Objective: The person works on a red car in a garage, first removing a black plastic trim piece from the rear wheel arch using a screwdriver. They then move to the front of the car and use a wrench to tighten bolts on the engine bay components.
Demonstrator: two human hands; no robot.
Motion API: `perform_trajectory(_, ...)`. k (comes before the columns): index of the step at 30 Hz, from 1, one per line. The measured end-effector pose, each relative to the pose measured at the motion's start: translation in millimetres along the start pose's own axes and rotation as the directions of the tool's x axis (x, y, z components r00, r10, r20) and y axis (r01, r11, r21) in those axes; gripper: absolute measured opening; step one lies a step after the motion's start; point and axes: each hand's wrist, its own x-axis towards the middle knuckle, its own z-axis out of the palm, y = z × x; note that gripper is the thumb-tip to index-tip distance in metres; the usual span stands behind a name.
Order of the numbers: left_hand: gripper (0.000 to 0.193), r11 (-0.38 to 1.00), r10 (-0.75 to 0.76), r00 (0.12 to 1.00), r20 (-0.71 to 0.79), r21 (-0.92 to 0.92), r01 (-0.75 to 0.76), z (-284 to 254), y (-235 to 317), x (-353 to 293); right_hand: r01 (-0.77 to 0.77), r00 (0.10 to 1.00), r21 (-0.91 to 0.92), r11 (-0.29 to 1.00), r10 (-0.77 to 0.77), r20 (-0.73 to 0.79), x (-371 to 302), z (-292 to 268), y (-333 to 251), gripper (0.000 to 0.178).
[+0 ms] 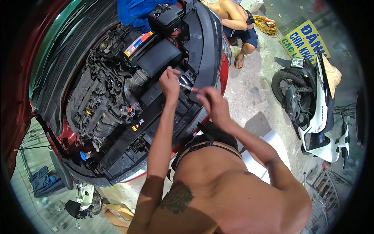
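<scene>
Over the front edge of the open engine bay, both of my hands are on a slim ratchet wrench (187, 87) with a shiny metal end and a red-and-dark handle. My left hand (170, 85) is closed round its metal end, which the fingers partly hide. The handle end is gripped by my right hand (216, 108), whose fingers are slightly blurred. Beneath the hands lies the black front cover (154, 93) of the bay. A black air filter box (159, 57) sits just beyond my left hand, with a ribbed grey hose (138, 80) running from it.
The engine (103, 103) fills the bay's left side, under a raised red hood (15, 89). Blue cloth (134, 13) lies at the far edge. Another person (235, 19) crouches by the car. A white motorbike (311, 113), yellow sign (304, 43) and coiled yellow cord (265, 26) are on the right.
</scene>
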Motion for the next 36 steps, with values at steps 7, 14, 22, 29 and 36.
perform_trajectory(7, 0.046, 0.995, 0.012, 0.980, 0.197, 0.098, -0.032, -14.7, 36.9, -18.2, 0.129, 0.936, -0.079, 0.989, -0.095, 0.340, 36.3, -25.4, 13.6, 0.020)
perform_trajectory(14, 0.035, 0.986, 0.143, 0.989, -0.032, 0.090, -0.140, 7.8, 14.2, -87.8, 0.222, 0.946, 0.074, 0.972, -0.233, 0.227, 136.8, 27.2, 26.7, 0.031)
perform_trajectory(22, 0.023, 0.882, 0.326, 0.941, -0.087, 0.388, -0.269, 18.0, 25.7, -80.4, -0.060, 0.998, 0.040, 0.997, 0.061, -0.031, 95.0, 31.6, 6.2, 0.033)
perform_trajectory(29, 0.019, 0.795, 0.402, 0.915, -0.037, 0.509, -0.329, 3.4, 32.1, -46.4, 0.047, 0.994, -0.138, 0.989, -0.032, 0.108, 6.9, -30.5, 9.1, 0.015)
perform_trajectory(36, 0.018, 0.925, 0.215, 0.935, 0.282, 0.248, -0.288, -17.6, 27.7, -37.6, 0.256, 0.851, -0.069, 0.964, -0.191, 0.489, 3.6, -44.9, -3.5, 0.018)
